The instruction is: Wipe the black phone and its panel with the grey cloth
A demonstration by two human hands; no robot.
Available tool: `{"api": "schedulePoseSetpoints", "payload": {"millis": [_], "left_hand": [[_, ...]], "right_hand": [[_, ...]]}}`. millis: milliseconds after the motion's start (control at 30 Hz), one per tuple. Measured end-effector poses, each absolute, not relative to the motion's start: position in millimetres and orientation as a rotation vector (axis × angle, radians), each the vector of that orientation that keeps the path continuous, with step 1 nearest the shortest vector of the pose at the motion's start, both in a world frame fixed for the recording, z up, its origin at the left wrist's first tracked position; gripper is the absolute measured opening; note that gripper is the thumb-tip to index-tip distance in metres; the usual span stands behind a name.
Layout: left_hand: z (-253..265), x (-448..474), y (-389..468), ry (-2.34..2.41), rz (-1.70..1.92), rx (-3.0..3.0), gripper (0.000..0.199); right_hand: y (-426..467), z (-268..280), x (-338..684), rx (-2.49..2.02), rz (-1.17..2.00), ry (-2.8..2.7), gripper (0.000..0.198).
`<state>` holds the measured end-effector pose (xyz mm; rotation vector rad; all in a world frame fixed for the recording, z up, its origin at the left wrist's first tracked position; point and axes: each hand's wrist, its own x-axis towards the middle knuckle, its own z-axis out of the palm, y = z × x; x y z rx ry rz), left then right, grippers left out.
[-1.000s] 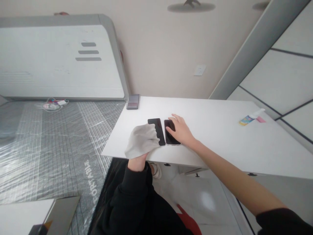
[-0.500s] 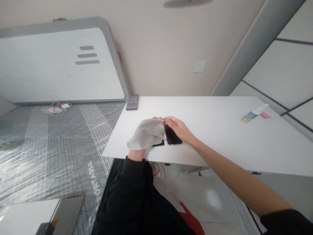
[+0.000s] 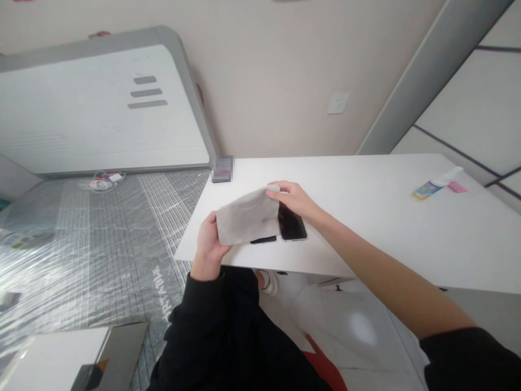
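Observation:
A grey cloth is stretched out between my two hands above the white table. My left hand grips its left edge, thumb on top. At its upper right corner, my right hand pinches the fabric. Beneath the right forearm and fingers lies a dark-screened phone in a clear-edged case, flat on the table. A second dark phone-like thing shows only its lower edge, since the cloth covers the rest.
The white table stands against the wall. On its right are a spray bottle lying down and a pink item. A blurred-out small box sits at the back left corner. A plastic-wrapped mattress borders the left side.
My left hand has come out from under the cloth and moved left to its edge. The cloth, draped over that hand before, is now spread flat between both hands.

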<state>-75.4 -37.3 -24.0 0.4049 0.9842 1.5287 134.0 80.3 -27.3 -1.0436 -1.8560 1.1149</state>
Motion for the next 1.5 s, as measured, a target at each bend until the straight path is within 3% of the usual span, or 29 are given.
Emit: {"api": "schedulePoseSetpoints", "payload": {"millis": [100, 267, 600, 833, 900, 1033, 1233, 1333, 1500], "left_hand": [[-21, -91, -57, 1.1, 1.67, 0.216, 0.023], [-8, -83, -81, 1.263, 1.971, 0.342, 0.031], [-38, 26, -75, 1.333, 1.302, 1.429, 0.042], [-58, 61, -61, 1.327, 1.122, 1.518, 0.076], [-60, 56, -58, 1.313, 1.12, 1.373, 0.066], [-58, 33, -57, 1.375, 1.457, 1.167, 0.019], [-47, 0, -53, 1.532, 1.646, 1.151, 0.013], [-45, -7, -52, 1.612, 1.623, 1.176, 0.015], [-40, -9, -59, 1.702, 1.603, 1.298, 0.026]], "right_hand": [[100, -47, 139, -1.168, 0.791, -2.061, 0.025], [100, -72, 155, -1.212, 0.601, -2.157, 0.028], [79, -84, 191, -1.29, 0.512, -2.115, 0.019], [63, -83, 213, -1.346, 0.723, -1.645, 0.038], [51, -80, 211, -1.295, 0.792, -1.497, 0.045], [20, -72, 197, -1.175, 0.963, -1.34, 0.047], [0, -55, 184, -1.03, 1.514, -1.145, 0.05], [0, -51, 185, -1.019, 1.645, -1.082, 0.058], [-4, -53, 185, -0.927, 1.766, -1.009, 0.054]]}}
